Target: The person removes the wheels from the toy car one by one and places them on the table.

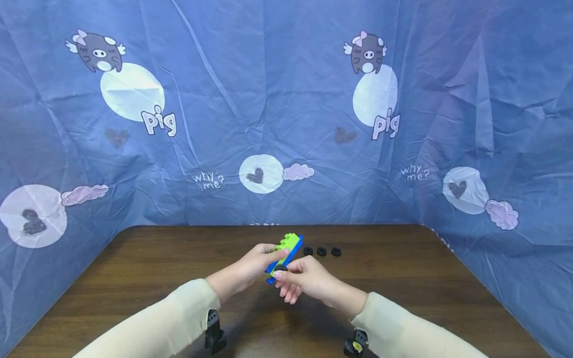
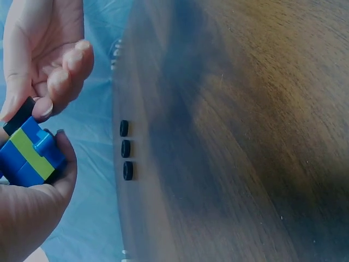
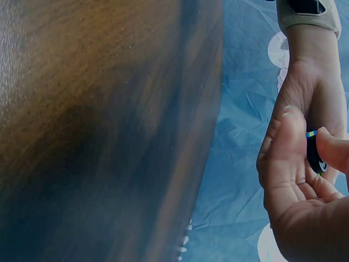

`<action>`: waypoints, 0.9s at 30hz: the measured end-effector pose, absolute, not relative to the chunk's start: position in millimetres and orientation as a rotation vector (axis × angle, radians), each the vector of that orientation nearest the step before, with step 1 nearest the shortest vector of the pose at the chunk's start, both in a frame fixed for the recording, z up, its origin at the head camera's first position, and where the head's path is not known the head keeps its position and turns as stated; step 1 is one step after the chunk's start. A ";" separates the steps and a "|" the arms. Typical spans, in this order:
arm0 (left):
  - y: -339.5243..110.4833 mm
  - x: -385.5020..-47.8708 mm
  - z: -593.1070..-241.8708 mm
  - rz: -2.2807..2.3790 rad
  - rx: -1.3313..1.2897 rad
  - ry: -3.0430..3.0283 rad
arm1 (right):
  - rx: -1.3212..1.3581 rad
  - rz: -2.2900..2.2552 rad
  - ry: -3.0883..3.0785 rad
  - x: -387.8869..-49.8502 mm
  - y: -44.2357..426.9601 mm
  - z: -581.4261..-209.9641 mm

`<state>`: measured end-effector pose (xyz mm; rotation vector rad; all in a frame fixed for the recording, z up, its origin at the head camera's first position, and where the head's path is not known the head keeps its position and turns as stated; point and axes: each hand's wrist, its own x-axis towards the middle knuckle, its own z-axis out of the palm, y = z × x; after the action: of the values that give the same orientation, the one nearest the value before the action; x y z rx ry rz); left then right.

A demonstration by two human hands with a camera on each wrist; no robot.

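My left hand (image 1: 252, 263) grips a small block-built toy (image 1: 292, 242) of lime-green and blue bricks, tilted above the table. Studs show along its green top. With thumb and fingers, my right hand (image 1: 311, 278) pinches a black wheel (image 1: 280, 268) at the near end of the toy's side. In the left wrist view the wheel (image 2: 19, 115) lies against the blue and green bricks (image 2: 34, 153); whether it is fixed there, I cannot tell. In the right wrist view the wheel (image 3: 314, 155) shows edge-on, and most of the toy is hidden behind the hands.
Three black wheels (image 1: 321, 251) lie in a row on the brown wooden table (image 1: 394, 278), just beyond my right hand. A blue printed cloth (image 1: 286, 109) hangs behind the table and along its sides. Each forearm carries a black wrist camera (image 1: 215, 332).
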<state>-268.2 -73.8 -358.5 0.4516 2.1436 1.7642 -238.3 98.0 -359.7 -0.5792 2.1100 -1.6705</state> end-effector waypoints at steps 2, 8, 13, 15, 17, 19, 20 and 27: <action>-73.9 -268.7 -357.5 1.755 0.450 2.150 | -0.597 -1.664 2.153 -237.8 97.0 -358.9; -74.7 -268.2 -356.0 1.732 0.435 2.190 | -0.616 -1.648 2.225 -235.6 94.1 -357.5; -75.1 -265.2 -355.3 1.709 0.437 2.238 | -0.613 -1.660 2.235 -233.5 92.4 -358.9; -75.4 -264.4 -355.2 1.711 0.431 2.247 | -0.625 -1.670 2.230 -233.7 91.7 -359.4; -75.4 -264.1 -355.2 1.716 0.435 2.249 | -0.643 -1.676 2.225 -234.3 91.5 -359.4; -74.8 -264.1 -355.3 1.721 0.431 2.251 | -0.661 -1.679 2.221 -235.3 92.1 -359.2; -74.4 -264.2 -355.7 1.721 0.430 2.254 | -0.670 -1.679 2.220 -235.8 92.5 -359.1; -73.7 -263.3 -357.4 1.721 0.393 2.268 | -0.689 -1.654 2.224 -236.1 92.2 -359.5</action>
<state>-263.3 -73.7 -357.4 0.3934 2.2679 1.7212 -236.1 92.2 -359.5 -0.6887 2.2241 -1.6542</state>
